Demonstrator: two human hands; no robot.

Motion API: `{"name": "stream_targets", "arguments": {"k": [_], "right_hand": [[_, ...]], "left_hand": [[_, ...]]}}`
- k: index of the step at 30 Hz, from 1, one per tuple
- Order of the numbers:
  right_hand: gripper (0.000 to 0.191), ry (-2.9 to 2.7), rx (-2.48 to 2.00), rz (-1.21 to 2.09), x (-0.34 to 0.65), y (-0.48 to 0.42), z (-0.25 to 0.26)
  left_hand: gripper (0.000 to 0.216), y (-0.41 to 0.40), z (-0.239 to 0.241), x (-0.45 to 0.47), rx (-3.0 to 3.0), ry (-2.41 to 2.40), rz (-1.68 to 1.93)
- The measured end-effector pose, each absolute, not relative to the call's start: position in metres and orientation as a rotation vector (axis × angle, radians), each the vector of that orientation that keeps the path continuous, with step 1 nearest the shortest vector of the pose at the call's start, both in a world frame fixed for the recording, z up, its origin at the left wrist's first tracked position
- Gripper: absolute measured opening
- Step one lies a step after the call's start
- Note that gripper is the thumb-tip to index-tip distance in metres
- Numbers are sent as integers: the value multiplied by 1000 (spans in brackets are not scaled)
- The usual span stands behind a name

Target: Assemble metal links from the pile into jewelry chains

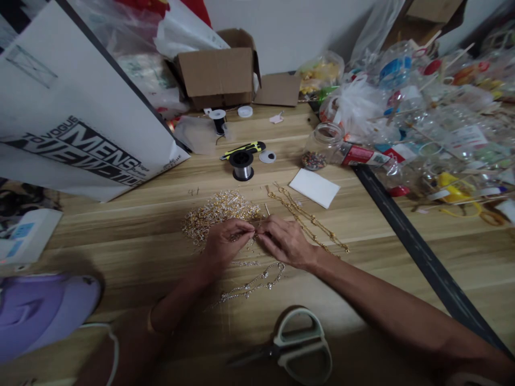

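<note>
My left hand (225, 242) and my right hand (284, 241) meet at the middle of the wooden table (120, 236), fingertips pinched together on a small gold piece I cannot make out. Just beyond them lies a heap of small gold and silver charms (219, 210). Finished gold chains (306, 217) stretch out to the right of the heap. A silver beaded chain (251, 284) lies on the table below my hands.
Scissors (298, 348) lie at the near edge. A wire spool (241, 165), a yellow-black cutter (243, 149), a white card (314, 187) and a bead jar (317, 150) sit further back. A cardboard box (219, 72), white bag (72, 107) and cluttered bottles (434, 112) ring the table.
</note>
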State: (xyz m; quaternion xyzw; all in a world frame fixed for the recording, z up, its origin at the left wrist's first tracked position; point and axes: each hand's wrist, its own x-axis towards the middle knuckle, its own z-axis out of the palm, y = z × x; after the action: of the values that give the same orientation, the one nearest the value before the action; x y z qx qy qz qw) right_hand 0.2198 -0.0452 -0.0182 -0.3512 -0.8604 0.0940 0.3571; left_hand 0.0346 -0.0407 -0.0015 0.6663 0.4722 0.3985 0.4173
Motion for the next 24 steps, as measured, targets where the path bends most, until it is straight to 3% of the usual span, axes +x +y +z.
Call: {"name": "stream_targets", "arguments": {"k": [24], "right_hand": [[8,-2191,-883,250,219,-46,-15]], "left_hand": [[8,-39,1,34,1504,1159,1000]]}}
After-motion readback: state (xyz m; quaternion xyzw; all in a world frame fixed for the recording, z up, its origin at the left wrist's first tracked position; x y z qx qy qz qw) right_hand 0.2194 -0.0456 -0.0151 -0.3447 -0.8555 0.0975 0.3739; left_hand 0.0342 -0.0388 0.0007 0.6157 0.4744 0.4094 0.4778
